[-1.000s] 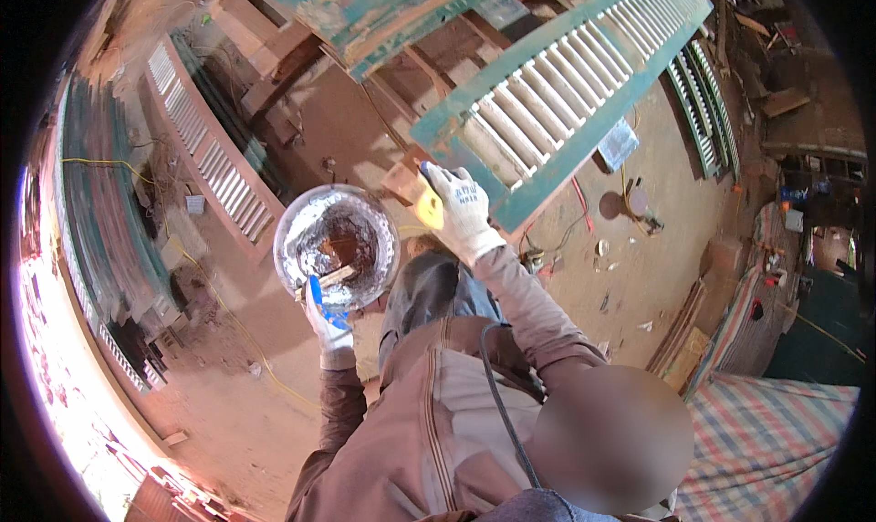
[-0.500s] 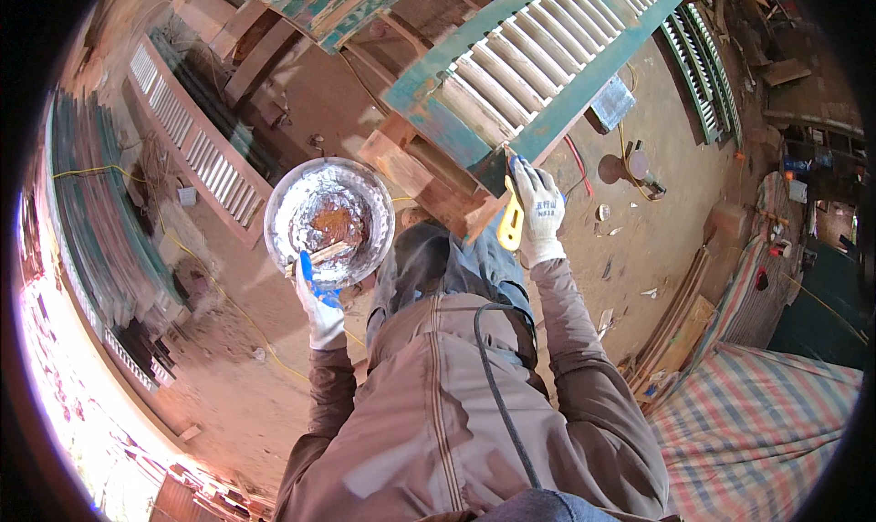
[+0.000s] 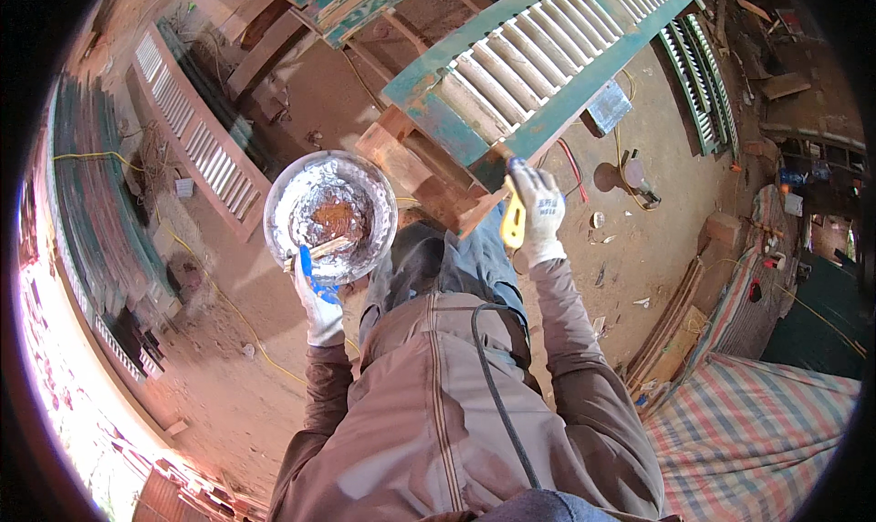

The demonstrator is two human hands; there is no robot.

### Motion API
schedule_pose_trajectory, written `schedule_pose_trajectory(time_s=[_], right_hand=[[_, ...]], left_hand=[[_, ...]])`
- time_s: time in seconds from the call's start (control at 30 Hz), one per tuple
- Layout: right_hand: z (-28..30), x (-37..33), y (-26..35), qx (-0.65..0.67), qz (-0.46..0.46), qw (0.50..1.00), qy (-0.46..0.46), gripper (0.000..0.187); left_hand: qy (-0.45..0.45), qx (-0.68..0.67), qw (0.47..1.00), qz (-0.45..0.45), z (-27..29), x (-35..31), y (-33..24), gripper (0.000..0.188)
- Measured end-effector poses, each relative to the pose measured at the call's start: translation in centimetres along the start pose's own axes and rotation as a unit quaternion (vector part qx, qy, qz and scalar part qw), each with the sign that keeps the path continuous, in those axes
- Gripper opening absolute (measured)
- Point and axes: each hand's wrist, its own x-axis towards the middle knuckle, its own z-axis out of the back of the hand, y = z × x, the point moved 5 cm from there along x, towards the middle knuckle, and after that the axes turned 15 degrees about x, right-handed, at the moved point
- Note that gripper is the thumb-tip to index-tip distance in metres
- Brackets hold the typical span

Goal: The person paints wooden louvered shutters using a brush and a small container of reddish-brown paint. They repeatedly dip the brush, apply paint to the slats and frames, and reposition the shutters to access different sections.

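My left hand [image 3: 321, 310], in a white glove with blue on the fingers, is closed on the near-left rim of a round metal bowl [image 3: 381, 193]. Brown matter lies in the bowl's bottom, and its inner wall is smeared silvery white. A wooden stick [image 3: 330, 246] slants over the rim by my fingers. Gloved in white, my right hand [image 3: 544, 214] grips a brush [image 3: 515, 223] with a yellow handle that has a hole in it. The brush's brownish tip meets the near end of a green louvred shutter [image 3: 553, 139], whose slats are pale.
Reddish wooden supports [image 3: 429, 177] stand under the shutter's near end. At left are a brown louvred frame [image 3: 196, 130] and stacked green boards [image 3: 109, 203]. More green shutters [image 3: 698, 84] lean at right. A checked cloth [image 3: 757, 431] lies lower right; a yellow cord [image 3: 214, 285] crosses the floor.
My right hand has shifted slightly, and the brush tip has moved a little left along the shutter's end. The left hand keeps its hold on the bowl. The whole view has turned slightly.
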Motion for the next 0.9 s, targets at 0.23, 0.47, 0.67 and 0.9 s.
schedule_pose_trajectory(time_s=[0.23,0.47,0.67,0.9], right_hand=[[-2.6,-2.4,2.2,0.025,0.056,0.992,0.109,0.042],[-1.8,0.9,1.1,0.033,0.058,0.995,0.069,0.043],[-3.4,-2.3,0.4,-0.007,0.114,0.981,0.157,0.039],[-1.8,2.0,0.0,0.072,0.108,0.987,0.092,0.038]], left_hand=[[-0.031,-0.082,0.995,0.045,0.0,-0.9,-0.1,0.051],[-0.026,-0.053,0.998,0.019,-0.6,-1.8,-0.6,0.051],[-0.040,-0.092,0.994,0.030,-0.4,-1.6,0.7,0.051],[0.005,-0.017,1.000,-0.026,-0.5,-1.8,0.8,0.056]])
